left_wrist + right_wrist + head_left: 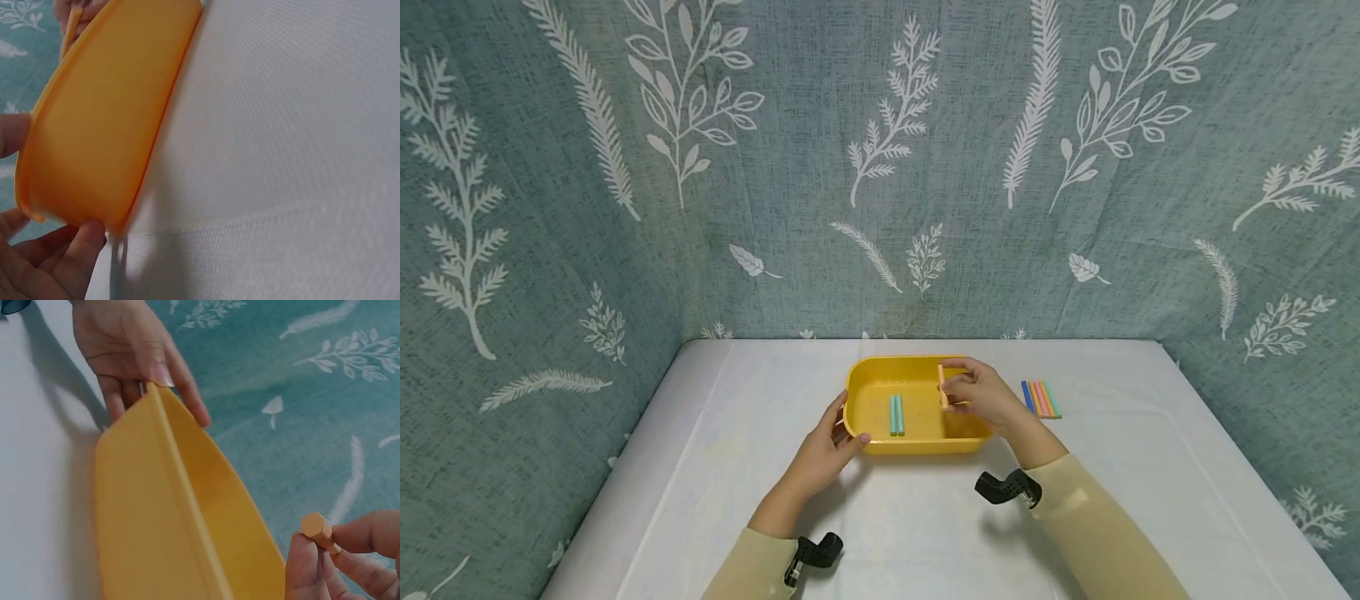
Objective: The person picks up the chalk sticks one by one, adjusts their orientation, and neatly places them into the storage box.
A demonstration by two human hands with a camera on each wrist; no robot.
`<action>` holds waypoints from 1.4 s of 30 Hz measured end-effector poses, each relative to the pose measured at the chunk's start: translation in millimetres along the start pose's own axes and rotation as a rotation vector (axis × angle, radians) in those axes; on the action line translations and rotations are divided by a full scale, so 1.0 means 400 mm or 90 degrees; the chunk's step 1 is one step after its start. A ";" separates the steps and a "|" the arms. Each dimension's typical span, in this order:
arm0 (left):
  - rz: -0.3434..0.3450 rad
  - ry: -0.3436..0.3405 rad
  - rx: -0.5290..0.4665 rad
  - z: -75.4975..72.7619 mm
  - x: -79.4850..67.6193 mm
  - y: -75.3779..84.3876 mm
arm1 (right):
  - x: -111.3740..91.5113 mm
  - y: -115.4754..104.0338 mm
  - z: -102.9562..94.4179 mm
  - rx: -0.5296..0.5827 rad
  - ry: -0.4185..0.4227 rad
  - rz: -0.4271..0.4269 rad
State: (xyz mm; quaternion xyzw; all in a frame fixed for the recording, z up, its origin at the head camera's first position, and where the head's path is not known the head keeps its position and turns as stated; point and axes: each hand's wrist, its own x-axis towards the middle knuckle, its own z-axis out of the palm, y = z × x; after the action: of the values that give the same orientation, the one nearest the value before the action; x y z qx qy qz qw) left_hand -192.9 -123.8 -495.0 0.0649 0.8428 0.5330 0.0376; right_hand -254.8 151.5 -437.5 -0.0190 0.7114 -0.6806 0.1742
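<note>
My left hand (822, 454) grips the near left corner of a yellow plastic tray (917, 447), its thumb at the front rim and its fingers along the left side. Over the tray's right half, my right hand (988, 400) pinches a peach-orange stick (943, 387) with a flat, many-sided end, like chalk or a crayon. In the right wrist view that stick (315, 526) sits between thumb and fingertips, above the rim. Two mint-green sticks (897, 415) lie side by side on the tray floor, left of the middle.
Right of the tray, several coloured sticks (1041, 399) in blue, orange, pink and green lie in a row on the white tablecloth (1150, 467). Green leaf-patterned cloth (820, 167) hangs behind the table and along both sides. Each wrist wears a black camera mount (1009, 487).
</note>
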 end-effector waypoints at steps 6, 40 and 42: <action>-0.007 0.000 -0.003 -0.001 -0.001 0.002 | 0.032 0.012 0.048 -0.025 0.012 0.022; -0.003 0.002 -0.012 0.001 -0.003 0.000 | 0.101 0.073 0.137 -0.193 0.055 0.103; -0.002 0.001 -0.015 0.000 -0.003 0.000 | 0.102 0.072 0.141 -0.205 0.059 0.106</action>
State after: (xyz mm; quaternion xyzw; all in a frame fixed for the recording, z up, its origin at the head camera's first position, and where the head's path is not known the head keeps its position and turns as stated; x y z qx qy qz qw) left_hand -191.7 -123.8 -495.0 0.0630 0.8366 0.5428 0.0385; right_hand -271.7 88.5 -475.3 0.0437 0.8174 -0.5414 0.1917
